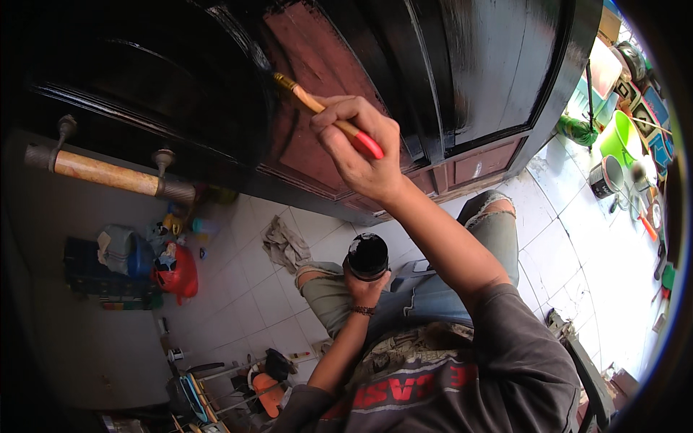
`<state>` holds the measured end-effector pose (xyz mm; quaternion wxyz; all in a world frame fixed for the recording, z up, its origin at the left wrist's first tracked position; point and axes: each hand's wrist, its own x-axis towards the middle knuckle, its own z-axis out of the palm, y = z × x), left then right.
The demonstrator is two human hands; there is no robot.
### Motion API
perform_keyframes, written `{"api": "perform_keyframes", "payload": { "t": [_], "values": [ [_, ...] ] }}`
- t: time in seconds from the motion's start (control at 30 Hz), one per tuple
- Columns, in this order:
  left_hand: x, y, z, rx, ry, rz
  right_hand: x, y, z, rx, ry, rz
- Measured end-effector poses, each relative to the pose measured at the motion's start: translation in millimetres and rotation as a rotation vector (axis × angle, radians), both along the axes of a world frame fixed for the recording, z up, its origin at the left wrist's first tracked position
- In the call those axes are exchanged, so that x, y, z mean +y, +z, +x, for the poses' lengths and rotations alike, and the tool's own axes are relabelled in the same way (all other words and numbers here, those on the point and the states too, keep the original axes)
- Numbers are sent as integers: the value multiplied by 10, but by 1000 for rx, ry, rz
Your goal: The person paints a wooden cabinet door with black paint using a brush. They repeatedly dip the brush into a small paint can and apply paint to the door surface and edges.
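My right hand [361,144] grips a paintbrush [314,103] with a wooden, red-ended handle. Its dark bristle tip is up against the door [498,65], at the border between glossy black paint and a reddish-brown panel [317,58]. Lower down, my left hand [367,287] is wrapped round a can of black paint [368,256], held upright near my lap. Most of the door is black, while the middle panel and a small lower panel [487,160] show reddish brown.
A long door handle [108,173] juts from the door at left. A crumpled rag [285,244] and a red bag [177,274] lie on the tiled floor. Right of the door stand a green bucket [621,137] and an open tin [606,177] amid clutter. Tools lie at lower left.
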<state>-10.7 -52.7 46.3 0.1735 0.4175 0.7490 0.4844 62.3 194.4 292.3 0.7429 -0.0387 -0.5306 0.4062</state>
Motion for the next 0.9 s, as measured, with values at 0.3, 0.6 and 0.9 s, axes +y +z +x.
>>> {"api": "perform_keyframes", "payload": {
  "t": [0.3, 0.6, 0.9],
  "values": [
    [-15, -96, -4, -66, 34, 39, -1, 196, 95, 176, 12, -15],
    [16, -61, -19, -89, 30, 20, -109, -473, 87, -321, 147, 128],
    [-53, -241, -68, -35, 61, 45, 419, 699, 442, -478, 75, 455]
  ]
}}
